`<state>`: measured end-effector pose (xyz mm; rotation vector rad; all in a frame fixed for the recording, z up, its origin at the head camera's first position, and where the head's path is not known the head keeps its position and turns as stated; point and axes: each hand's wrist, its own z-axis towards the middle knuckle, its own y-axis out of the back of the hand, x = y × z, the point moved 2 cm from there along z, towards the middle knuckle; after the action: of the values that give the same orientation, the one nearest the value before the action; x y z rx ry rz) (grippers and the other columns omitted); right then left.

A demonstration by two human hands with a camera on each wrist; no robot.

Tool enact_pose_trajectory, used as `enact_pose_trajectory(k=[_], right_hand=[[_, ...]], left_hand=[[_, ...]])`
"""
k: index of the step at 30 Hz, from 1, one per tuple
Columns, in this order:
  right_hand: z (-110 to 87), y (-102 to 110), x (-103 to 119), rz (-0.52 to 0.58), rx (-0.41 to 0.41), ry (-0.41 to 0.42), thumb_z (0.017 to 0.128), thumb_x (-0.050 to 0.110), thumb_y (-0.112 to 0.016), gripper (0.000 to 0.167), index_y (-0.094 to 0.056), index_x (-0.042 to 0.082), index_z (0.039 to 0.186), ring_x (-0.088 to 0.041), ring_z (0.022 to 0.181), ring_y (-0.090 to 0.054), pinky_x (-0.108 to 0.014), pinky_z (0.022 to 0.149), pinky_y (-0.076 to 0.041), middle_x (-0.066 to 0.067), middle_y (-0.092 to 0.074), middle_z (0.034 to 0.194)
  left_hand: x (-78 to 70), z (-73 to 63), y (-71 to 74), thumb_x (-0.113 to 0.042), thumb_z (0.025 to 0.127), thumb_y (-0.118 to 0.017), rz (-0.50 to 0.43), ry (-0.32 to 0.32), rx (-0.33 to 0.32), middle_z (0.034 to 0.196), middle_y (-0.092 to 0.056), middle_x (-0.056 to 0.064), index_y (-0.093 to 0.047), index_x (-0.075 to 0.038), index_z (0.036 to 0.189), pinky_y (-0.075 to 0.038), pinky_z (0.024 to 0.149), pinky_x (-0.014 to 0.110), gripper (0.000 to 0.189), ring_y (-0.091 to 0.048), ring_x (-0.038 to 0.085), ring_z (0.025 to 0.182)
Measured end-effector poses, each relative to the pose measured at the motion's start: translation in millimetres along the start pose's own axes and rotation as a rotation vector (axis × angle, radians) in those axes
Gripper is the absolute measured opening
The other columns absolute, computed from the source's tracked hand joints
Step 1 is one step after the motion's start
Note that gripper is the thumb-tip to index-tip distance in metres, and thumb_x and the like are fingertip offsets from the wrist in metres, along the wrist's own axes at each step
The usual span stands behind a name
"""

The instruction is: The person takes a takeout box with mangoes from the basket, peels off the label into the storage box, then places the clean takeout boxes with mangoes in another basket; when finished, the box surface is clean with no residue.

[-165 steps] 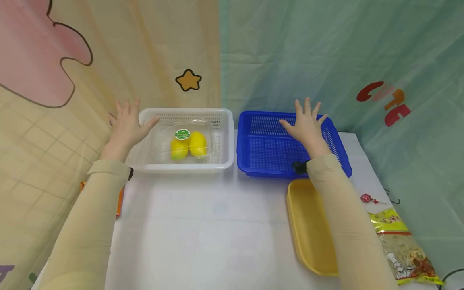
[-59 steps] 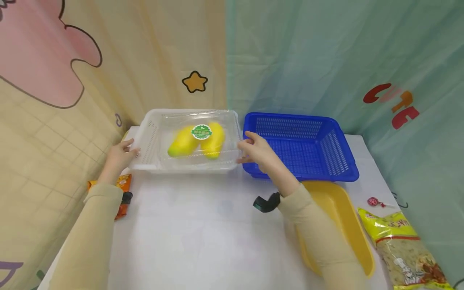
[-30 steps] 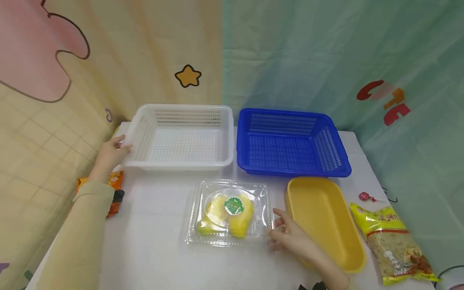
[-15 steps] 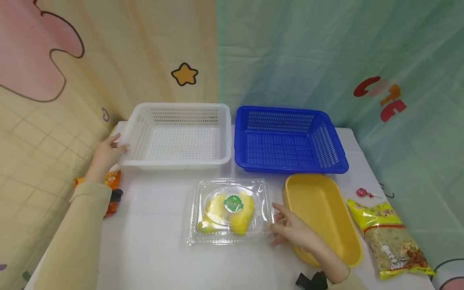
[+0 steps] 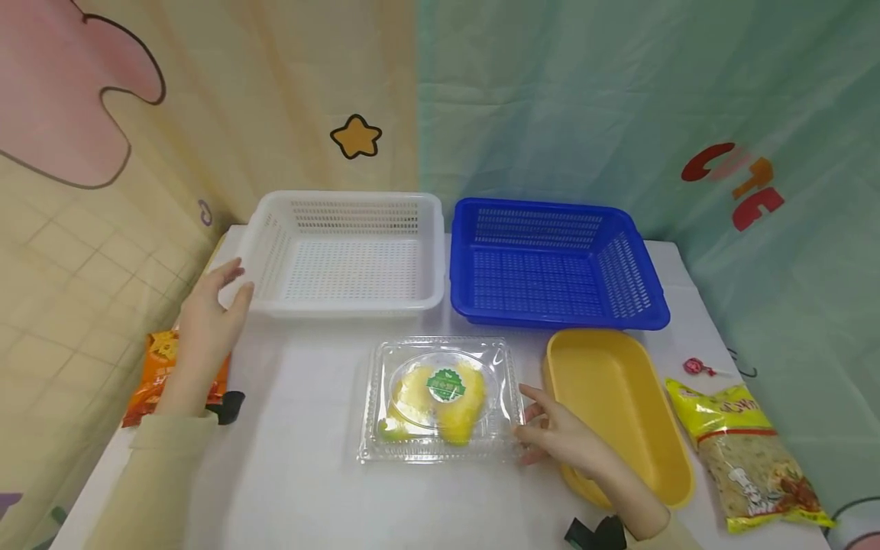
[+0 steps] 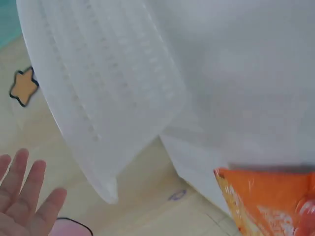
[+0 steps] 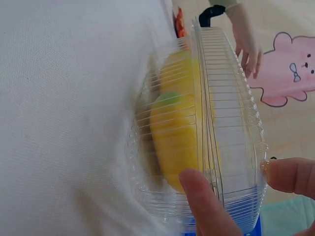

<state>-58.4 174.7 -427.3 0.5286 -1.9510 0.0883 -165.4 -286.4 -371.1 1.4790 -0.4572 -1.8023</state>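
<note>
A clear plastic clamshell box (image 5: 440, 345) with a green label lies on the white table, right of the middle and in front of the baskets. Through its lid show two yellow mangoes (image 7: 173, 142), green at one tip. My right hand (image 5: 564, 439) holds the box's right end, its thumb (image 7: 203, 199) and a finger (image 7: 290, 174) on the end's edges. My left hand (image 5: 209, 325) hovers, fingers apart and holding nothing, by the front left corner of a white slotted basket (image 5: 344, 309). An orange snack bag (image 5: 153, 378) lies partly behind the left wrist.
A blue slotted basket (image 5: 560, 317) stands right of the white one, against the curtain. In front of it sits a yellow tray (image 5: 605, 412), partly behind my right hand. Farther right lie a red lollipop (image 5: 694, 366) and a yellow-topped food bag (image 5: 749, 458).
The clamshell box has come out of the white basket, forward onto the table, in my right hand. My left hand has just let go of the basket's left rim and drawn back toward me.
</note>
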Motion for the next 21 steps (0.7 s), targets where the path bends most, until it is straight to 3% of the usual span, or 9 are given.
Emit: enact_pose_trajectory(k=[4, 7, 10, 15, 21], right_hand=[[0.0, 1, 0, 0.004, 0.007, 0.004, 0.088, 0.004, -0.064, 0.08, -0.016, -0.011, 0.151, -0.025, 0.082, -0.062, -0.043, 0.068, -0.062, -0.021, -0.044, 0.107], [0.2, 1, 0, 0.003, 0.016, 0.006, 0.089, 0.004, -0.064, 0.081, -0.015, -0.011, 0.151, -0.026, 0.082, -0.063, -0.042, 0.068, -0.062, -0.021, -0.045, 0.107], [0.7, 2, 0, 0.001, 0.025, 0.005, 0.089, 0.004, -0.065, 0.08, -0.015, -0.011, 0.151, -0.026, 0.083, -0.063, -0.042, 0.068, -0.062, -0.022, -0.045, 0.108], [1.7, 4, -1, 0.01, 0.038, 0.003, 0.089, 0.004, -0.065, 0.081, -0.015, -0.011, 0.151, -0.026, 0.084, -0.064, -0.041, 0.067, -0.062, -0.02, -0.044, 0.106], [3.1, 5, -2, 0.022, 0.047, 0.007, 0.089, 0.005, -0.066, 0.083, -0.014, -0.011, 0.151, -0.025, 0.083, -0.064, -0.042, 0.068, -0.062, -0.018, -0.044, 0.104]], left_hand=[[-18.7, -40.1, -25.9, -0.02, 0.102, -0.054, -0.067, -0.06, 0.173, 0.134, -0.058, 0.024, -0.049, 0.0, 0.141, -0.048, 0.1, 0.056, 0.044, -0.056, 0.043, 0.121], [-25.6, -67.8, -51.8, -0.021, 0.101, -0.056, -0.141, -0.064, 0.354, 0.139, -0.055, 0.022, -0.048, -0.001, 0.142, -0.052, 0.096, 0.053, 0.046, -0.058, 0.041, 0.12], [-31.1, -89.6, -74.1, -0.021, 0.098, -0.062, -0.227, -0.045, 0.485, 0.143, -0.049, 0.022, -0.046, -0.005, 0.144, -0.053, 0.096, 0.051, 0.051, -0.057, 0.042, 0.123], [-38.8, -108.0, -96.7, -0.027, 0.095, -0.066, -0.314, -0.007, 0.587, 0.149, -0.04, 0.021, -0.04, -0.017, 0.151, -0.052, 0.099, 0.048, 0.062, -0.052, 0.045, 0.128], [-42.3, -112.8, -102.6, -0.03, 0.095, -0.066, -0.307, 0.057, 0.635, 0.152, -0.041, 0.021, -0.032, -0.028, 0.154, -0.05, 0.102, 0.05, 0.069, -0.051, 0.044, 0.13]])
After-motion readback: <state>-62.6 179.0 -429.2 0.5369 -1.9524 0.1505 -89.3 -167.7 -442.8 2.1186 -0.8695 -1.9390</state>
